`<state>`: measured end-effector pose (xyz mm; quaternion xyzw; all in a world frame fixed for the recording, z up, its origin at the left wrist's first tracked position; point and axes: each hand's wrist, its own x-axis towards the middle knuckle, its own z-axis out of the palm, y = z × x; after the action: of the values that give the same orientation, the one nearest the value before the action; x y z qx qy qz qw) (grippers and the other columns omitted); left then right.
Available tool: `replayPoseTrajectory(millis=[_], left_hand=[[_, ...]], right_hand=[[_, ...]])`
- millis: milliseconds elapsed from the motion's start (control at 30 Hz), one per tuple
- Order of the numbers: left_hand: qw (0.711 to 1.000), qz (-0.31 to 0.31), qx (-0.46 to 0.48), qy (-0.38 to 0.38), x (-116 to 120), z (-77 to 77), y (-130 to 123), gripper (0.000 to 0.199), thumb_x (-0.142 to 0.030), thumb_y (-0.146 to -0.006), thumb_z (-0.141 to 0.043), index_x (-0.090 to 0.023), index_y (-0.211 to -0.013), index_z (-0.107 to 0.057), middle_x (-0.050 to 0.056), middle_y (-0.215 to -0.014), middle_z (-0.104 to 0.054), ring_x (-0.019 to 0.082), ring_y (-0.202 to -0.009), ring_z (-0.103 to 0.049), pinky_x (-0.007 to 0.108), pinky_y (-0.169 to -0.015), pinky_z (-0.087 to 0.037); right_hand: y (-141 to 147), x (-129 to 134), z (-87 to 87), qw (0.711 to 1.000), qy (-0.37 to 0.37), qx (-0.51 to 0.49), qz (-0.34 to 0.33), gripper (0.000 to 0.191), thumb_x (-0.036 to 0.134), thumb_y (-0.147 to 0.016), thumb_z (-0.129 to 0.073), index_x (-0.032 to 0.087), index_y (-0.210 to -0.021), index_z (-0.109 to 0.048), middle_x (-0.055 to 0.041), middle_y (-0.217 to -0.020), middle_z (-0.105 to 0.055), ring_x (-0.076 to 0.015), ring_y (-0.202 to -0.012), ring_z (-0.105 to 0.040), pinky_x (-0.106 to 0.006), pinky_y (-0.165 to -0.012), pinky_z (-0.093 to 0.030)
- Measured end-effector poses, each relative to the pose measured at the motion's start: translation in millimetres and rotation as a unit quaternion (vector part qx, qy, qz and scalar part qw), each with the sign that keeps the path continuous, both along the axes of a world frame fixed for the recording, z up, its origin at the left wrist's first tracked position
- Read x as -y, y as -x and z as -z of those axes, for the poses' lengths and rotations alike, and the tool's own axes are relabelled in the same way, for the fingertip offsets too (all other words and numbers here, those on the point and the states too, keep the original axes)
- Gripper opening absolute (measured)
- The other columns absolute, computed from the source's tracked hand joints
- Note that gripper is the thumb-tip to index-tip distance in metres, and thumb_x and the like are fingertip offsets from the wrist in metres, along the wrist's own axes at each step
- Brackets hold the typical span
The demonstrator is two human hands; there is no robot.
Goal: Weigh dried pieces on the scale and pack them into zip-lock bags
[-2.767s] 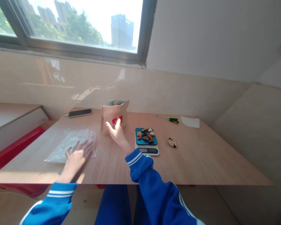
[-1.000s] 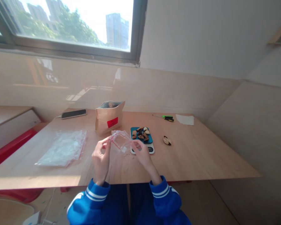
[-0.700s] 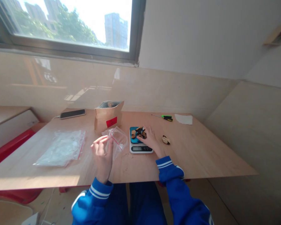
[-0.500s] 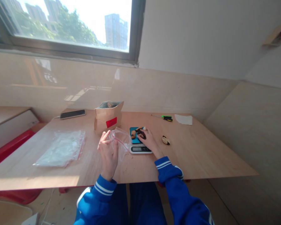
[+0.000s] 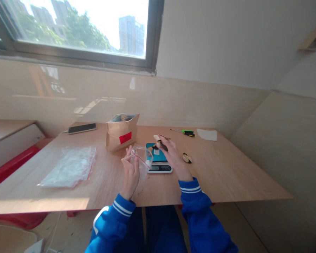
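My left hand (image 5: 131,168) grips a clear zip bag (image 5: 143,154) with a red seam, its mouth spread beside the scale. Several dark and pale dried slices (image 5: 162,142) are in my right hand (image 5: 173,154), raised just over the blue plate of the scale (image 5: 160,169). A few pieces (image 5: 150,149) remain on the plate's left part. To the right of the scale, a pale slice with a dark edge (image 5: 186,158) lies on the table.
Behind my left hand stands an open brown paper bag (image 5: 122,135) with a red label. Flat clear bags (image 5: 68,167) lie at the left, a phone (image 5: 82,128) behind them. Screwdrivers (image 5: 186,133) and white paper (image 5: 206,134) lie at the back right of the wooden table (image 5: 226,175).
My right hand has lifted several slices off the scale, baring more of the blue plate. My left hand has moved right with the clear bag, closer to the scale.
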<state>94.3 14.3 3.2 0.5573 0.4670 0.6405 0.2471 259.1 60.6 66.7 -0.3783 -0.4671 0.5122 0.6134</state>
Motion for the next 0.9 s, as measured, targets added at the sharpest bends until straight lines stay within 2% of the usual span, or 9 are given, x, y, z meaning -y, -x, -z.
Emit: replayPoseTrajectory(millis=[100, 200, 367, 467, 567, 667, 733, 800, 900], left_hand=[[1.000, -0.004, 0.011, 0.021, 0, -6.1, -3, 0.028, -0.041, -0.096, -0.041, -0.019, -0.111, -0.041, 0.020, -0.150, -0.037, 0.023, -0.145, -0.025, 0.050, -0.117, -0.023], [0.998, -0.017, 0.039, 0.038, -1, -10.6, -5, 0.029, -0.043, -0.096, -0.039, -0.019, -0.111, -0.040, 0.022, -0.147, -0.040, 0.025, -0.143, -0.030, 0.052, -0.116, -0.024], [0.994, -0.012, 0.106, 0.038, -6, -6.2, -10, 0.028, -0.046, -0.097, -0.036, -0.020, -0.109, -0.033, 0.024, -0.149, -0.035, 0.024, -0.139, -0.036, 0.053, -0.113, -0.029], [0.989, -0.013, 0.145, 0.028, -8, -4.4, -11, 0.028, -0.047, -0.097, -0.035, -0.022, -0.108, -0.031, 0.023, -0.151, -0.033, 0.023, -0.136, -0.041, 0.049, -0.110, -0.036], [0.987, -0.032, 0.155, 0.035, -8, -4.1, -9, 0.030, -0.050, -0.096, -0.035, -0.022, -0.107, -0.031, 0.022, -0.148, -0.036, 0.023, -0.132, -0.046, 0.045, -0.105, -0.042], [0.990, -0.056, 0.126, 0.037, -9, -2.2, -4, 0.032, -0.051, -0.096, -0.034, -0.021, -0.109, -0.032, 0.023, -0.146, -0.038, 0.023, -0.133, -0.046, 0.043, -0.105, -0.042], [0.992, -0.071, 0.097, 0.036, -9, -0.4, -1, 0.035, -0.051, -0.096, -0.033, -0.020, -0.111, -0.031, 0.024, -0.142, -0.042, 0.024, -0.130, -0.048, 0.046, -0.104, -0.042], [0.994, -0.076, 0.068, 0.035, -9, 0.5, -1, 0.039, -0.053, -0.095, -0.034, -0.018, -0.112, -0.032, 0.025, -0.134, -0.048, 0.027, -0.127, -0.051, 0.049, -0.104, -0.042], [0.996, -0.067, 0.048, 0.019, -8, 0.3, -3, 0.043, -0.054, -0.095, -0.032, -0.016, -0.114, -0.034, 0.025, -0.132, -0.050, 0.027, -0.129, -0.048, 0.047, -0.104, -0.042]], right_hand=[[13, 8, -27.5, 0.983, 0.069, -0.020, -0.167, 0.030, 0.045, -0.078, -0.066, 0.022, -0.097, -0.070, -0.0050, -0.099, -0.068, -0.0185, -0.091, -0.062, -0.034, -0.083, -0.051], [23, 6, -35.0, 0.957, 0.126, 0.013, -0.262, 0.025, 0.042, -0.078, -0.068, 0.020, -0.087, -0.070, -0.0025, -0.081, -0.066, -0.0155, -0.075, -0.059, -0.031, -0.073, -0.051], [40, -7, -32.1, 0.944, 0.074, 0.202, -0.249, 0.020, 0.032, -0.074, -0.073, 0.017, -0.086, -0.066, -0.0017, -0.086, -0.066, -0.0136, -0.079, -0.059, -0.027, -0.075, -0.048], [49, -9, -32.0, 0.922, 0.040, 0.325, -0.208, 0.034, 0.029, -0.067, -0.080, 0.017, -0.095, -0.064, -0.0055, -0.099, -0.067, -0.0186, -0.094, -0.061, -0.031, -0.083, -0.050], [52, -10, -31.4, 0.912, 0.019, 0.363, -0.190, 0.046, 0.034, -0.064, -0.083, 0.017, -0.101, -0.061, -0.0077, -0.103, -0.067, -0.0216, -0.097, -0.063, -0.034, -0.083, -0.052], [51, -12, -30.6, 0.905, -0.037, 0.363, -0.217, 0.039, 0.041, -0.068, -0.080, 0.017, -0.094, -0.064, -0.0053, -0.096, -0.069, -0.0184, -0.087, -0.064, -0.030, -0.074, -0.053], [52, -14, -30.5, 0.885, -0.055, 0.376, -0.270, 0.034, 0.051, -0.077, -0.069, 0.018, -0.082, -0.066, -0.0021, -0.079, -0.068, -0.0149, -0.070, -0.062, -0.026, -0.062, -0.050], [54, -14, -31.0, 0.858, -0.054, 0.414, -0.300, 0.045, 0.060, -0.085, -0.054, 0.018, -0.072, -0.065, -0.0004, -0.064, -0.063, -0.0135, -0.058, -0.056, -0.025, -0.053, -0.043], [64, -7, -32.1, 0.839, -0.063, 0.485, -0.237, 0.052, 0.060, -0.091, -0.042, 0.019, -0.070, -0.064, -0.0031, -0.067, -0.064, -0.0161, -0.061, -0.057, -0.027, -0.056, -0.041]])
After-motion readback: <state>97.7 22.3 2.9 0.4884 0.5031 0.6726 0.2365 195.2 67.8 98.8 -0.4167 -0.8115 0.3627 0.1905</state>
